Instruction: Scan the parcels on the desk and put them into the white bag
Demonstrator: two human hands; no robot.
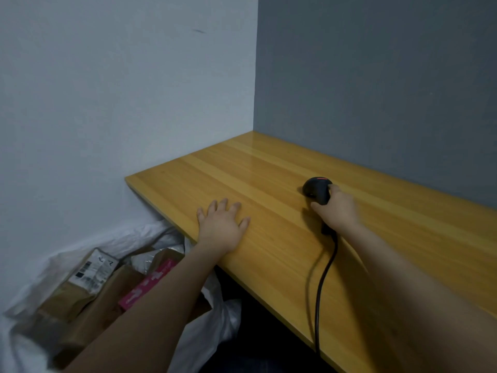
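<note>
Both bare forearms reach up from the bottom edge. Left hand (222,227) lies flat, fingers spread, on the yellow wooden desk (269,168) at its front edge near the left corner. Right hand (336,210) grips the black corded handheld scanner (316,190), head pointing toward the far left corner, handle hidden, black cable (324,278) trailing over the front edge. Below that left corner, brown cardboard parcels (88,281) and a pink box (149,284) fill the crumpled white plastic bag (129,238), partly hidden by the left arm.

Left hand (222,227) lies flat, fingers spread; right hand (337,211) is closed in a grip.
</note>
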